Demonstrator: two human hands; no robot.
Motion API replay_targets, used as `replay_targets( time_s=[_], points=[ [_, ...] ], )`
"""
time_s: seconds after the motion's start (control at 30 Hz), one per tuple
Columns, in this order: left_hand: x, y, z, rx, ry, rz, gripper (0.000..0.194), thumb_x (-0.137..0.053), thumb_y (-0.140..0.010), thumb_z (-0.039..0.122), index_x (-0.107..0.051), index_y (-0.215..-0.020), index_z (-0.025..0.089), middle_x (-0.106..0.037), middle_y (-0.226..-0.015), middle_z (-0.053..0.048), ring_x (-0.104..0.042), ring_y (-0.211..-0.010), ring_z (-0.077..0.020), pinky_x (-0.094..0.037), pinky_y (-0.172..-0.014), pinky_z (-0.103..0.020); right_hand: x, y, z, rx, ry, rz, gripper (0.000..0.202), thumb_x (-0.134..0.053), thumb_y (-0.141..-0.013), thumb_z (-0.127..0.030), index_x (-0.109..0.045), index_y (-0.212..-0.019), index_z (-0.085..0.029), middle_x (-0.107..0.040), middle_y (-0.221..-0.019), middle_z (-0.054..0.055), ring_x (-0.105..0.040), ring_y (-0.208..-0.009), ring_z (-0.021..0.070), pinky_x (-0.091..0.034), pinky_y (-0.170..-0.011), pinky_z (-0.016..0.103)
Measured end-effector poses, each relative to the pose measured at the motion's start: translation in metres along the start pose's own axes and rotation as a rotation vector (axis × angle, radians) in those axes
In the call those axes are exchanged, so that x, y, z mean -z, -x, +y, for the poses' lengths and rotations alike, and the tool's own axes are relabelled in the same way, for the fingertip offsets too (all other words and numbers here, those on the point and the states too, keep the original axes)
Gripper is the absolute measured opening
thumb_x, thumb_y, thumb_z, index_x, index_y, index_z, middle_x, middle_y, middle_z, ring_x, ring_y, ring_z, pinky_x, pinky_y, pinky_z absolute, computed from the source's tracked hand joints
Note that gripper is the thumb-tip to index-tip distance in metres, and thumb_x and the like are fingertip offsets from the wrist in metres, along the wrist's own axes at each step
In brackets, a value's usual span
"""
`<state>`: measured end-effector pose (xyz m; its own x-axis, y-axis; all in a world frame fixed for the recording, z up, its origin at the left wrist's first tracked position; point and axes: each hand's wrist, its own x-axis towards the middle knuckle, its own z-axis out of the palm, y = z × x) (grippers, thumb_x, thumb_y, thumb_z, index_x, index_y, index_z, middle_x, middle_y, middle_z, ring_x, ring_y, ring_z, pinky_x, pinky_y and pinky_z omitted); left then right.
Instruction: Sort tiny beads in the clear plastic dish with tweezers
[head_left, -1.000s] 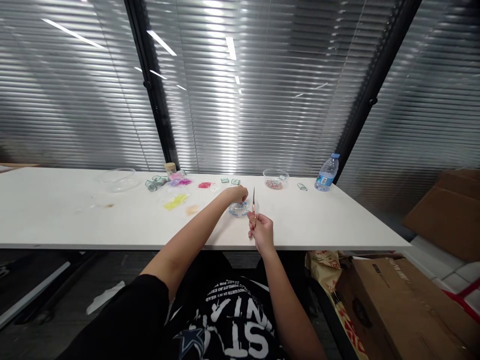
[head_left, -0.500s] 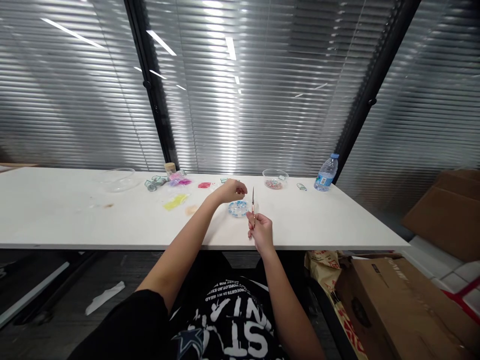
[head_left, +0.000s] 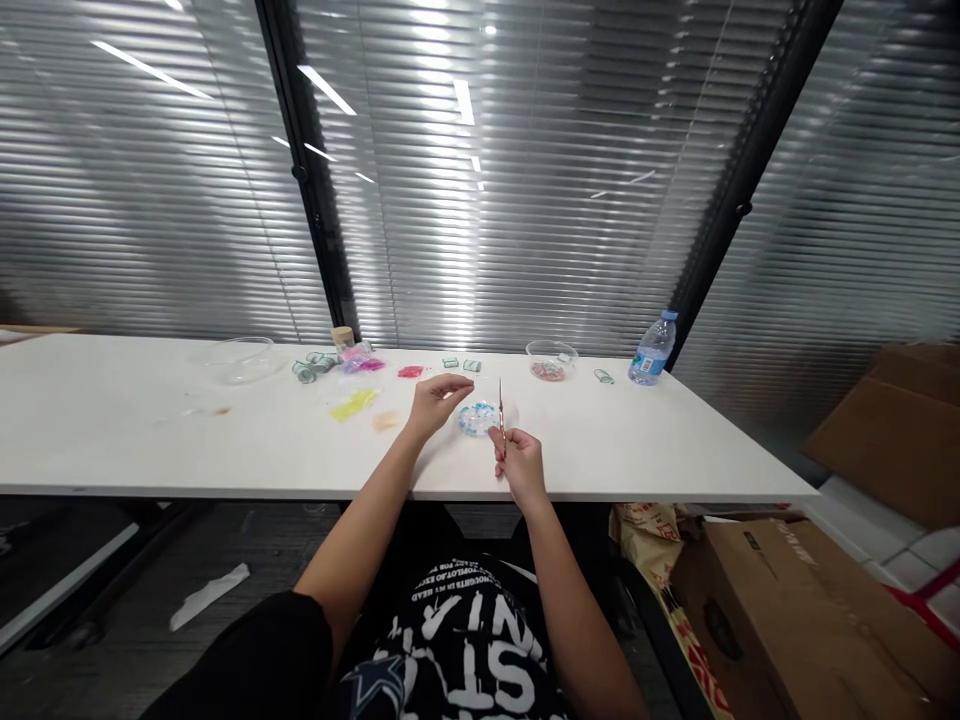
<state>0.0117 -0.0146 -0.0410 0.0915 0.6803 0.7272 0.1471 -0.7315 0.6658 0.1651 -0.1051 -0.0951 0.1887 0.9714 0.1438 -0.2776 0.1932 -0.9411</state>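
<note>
In my right hand (head_left: 523, 465) is a slim pair of scissors (head_left: 502, 405) with copper-coloured handles, its thin point upright. Behind the scissors and slightly to their left, a clear round dish (head_left: 478, 434) with small blue and white pieces rests on the white table. My left hand (head_left: 436, 400) hovers at the dish's back left edge, thumb and fingertips pinched together. Whatever that pinch holds, if anything, is too fine to see.
Yellow packets (head_left: 352, 404), red packets (head_left: 410, 371) and small rolls (head_left: 306, 371) lie on the white table (head_left: 637, 450). A clear bowl (head_left: 551, 350) with reddish pieces and a water bottle (head_left: 652, 350) stand at the back right. Cardboard boxes (head_left: 795, 610) sit right of the table.
My left hand has shifted left and a little toward me, uncovering small rolls behind it. The scissors in my right hand have moved slightly left and stand more upright.
</note>
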Motion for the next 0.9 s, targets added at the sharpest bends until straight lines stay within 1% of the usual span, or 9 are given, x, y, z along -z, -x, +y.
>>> replay_targets(
  time_s=[0.13, 0.27, 0.37, 0.6, 0.9],
  points=[
    [-0.003, 0.001, -0.001, -0.033, 0.046, 0.019, 0.011, -0.079, -0.071, 0.03, -0.075, -0.075, 0.02, -0.075, -0.078, -0.005, -0.068, -0.076, -0.0177, -0.053, -0.07, -0.03, -0.001, 0.002, -0.002, -0.003, 0.085, -0.037, 0.046, -0.074, -0.072, -0.053, -0.047, -0.056, -0.019, -0.047, -0.047, -0.007, -0.038, -0.033, 0.0052, -0.029, -0.034, 0.019],
    [-0.004, 0.003, -0.003, 0.003, 0.084, -0.002, 0.011, -0.08, -0.07, 0.029, -0.076, -0.074, 0.021, -0.076, -0.079, -0.005, -0.069, -0.077, -0.0183, -0.053, -0.071, -0.031, -0.003, 0.006, -0.006, 0.01, 0.204, -0.056, 0.045, -0.073, -0.072, -0.052, -0.046, -0.057, -0.02, -0.047, -0.046, -0.006, -0.036, -0.034, 0.006, -0.028, -0.033, 0.019],
    [-0.005, 0.006, -0.001, 0.039, 0.115, -0.017, 0.012, -0.081, -0.069, 0.03, -0.076, -0.075, 0.02, -0.076, -0.078, -0.005, -0.07, -0.076, -0.019, -0.054, -0.071, -0.031, -0.004, 0.008, -0.007, 0.019, 0.25, -0.066, 0.045, -0.073, -0.072, -0.053, -0.045, -0.057, -0.021, -0.044, -0.044, -0.007, -0.033, -0.035, 0.0062, -0.028, -0.034, 0.02],
    [-0.006, 0.006, 0.008, 0.097, 0.154, 0.002, 0.012, -0.081, -0.067, 0.028, -0.076, -0.072, 0.019, -0.076, -0.076, -0.005, -0.07, -0.075, -0.0191, -0.055, -0.071, -0.031, -0.004, 0.006, -0.006, 0.066, 0.287, -0.056, 0.046, -0.074, -0.071, -0.053, -0.043, -0.056, -0.021, -0.043, -0.044, -0.007, -0.035, -0.036, 0.0073, -0.025, -0.036, 0.022],
    [-0.007, 0.006, 0.005, 0.121, 0.143, 0.003, 0.012, -0.08, -0.067, 0.03, -0.075, -0.071, 0.02, -0.075, -0.075, -0.004, -0.07, -0.073, -0.0185, -0.056, -0.069, -0.03, -0.003, 0.008, -0.01, 0.049, 0.267, -0.097, 0.046, -0.073, -0.07, -0.056, -0.045, -0.057, -0.021, -0.046, -0.045, -0.006, -0.038, -0.036, 0.0084, -0.029, -0.036, 0.022]
  ],
)
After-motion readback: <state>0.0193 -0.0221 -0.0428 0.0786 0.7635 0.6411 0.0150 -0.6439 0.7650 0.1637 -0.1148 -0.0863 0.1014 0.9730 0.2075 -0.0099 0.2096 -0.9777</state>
